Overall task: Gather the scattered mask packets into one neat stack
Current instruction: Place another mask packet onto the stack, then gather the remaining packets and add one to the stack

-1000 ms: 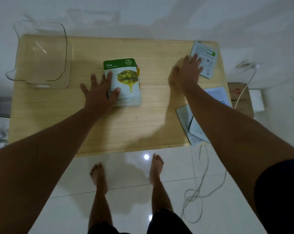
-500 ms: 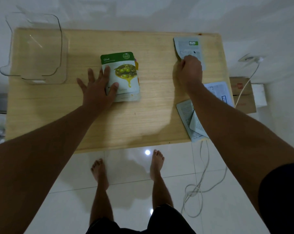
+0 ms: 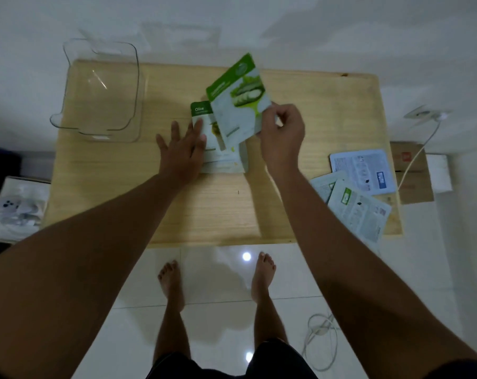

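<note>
A stack of mask packets [image 3: 226, 160], topped by a green "Olive" packet [image 3: 201, 110], lies at the middle of the wooden table [image 3: 218, 209]. My left hand [image 3: 182, 151] lies flat with spread fingers on the stack's left edge. My right hand [image 3: 282, 132] pinches the lower right corner of a green cucumber packet [image 3: 237, 99], held face up and tilted just above the stack. Three more packets lie face down at the table's right edge: a blue-marked one [image 3: 363, 170], a green-marked one [image 3: 357, 209], and one partly under it [image 3: 324, 184].
A clear plastic bin [image 3: 100, 88] stands on the table's far left corner. A cardboard box [image 3: 412, 173] and a white cable [image 3: 420, 149] lie on the floor to the right. My bare feet [image 3: 171, 280] are on white tiles in front of the table.
My right hand has lifted the packet from the table's far right, turned it face up and carried it left over the stack. My left hand stays on the stack.
</note>
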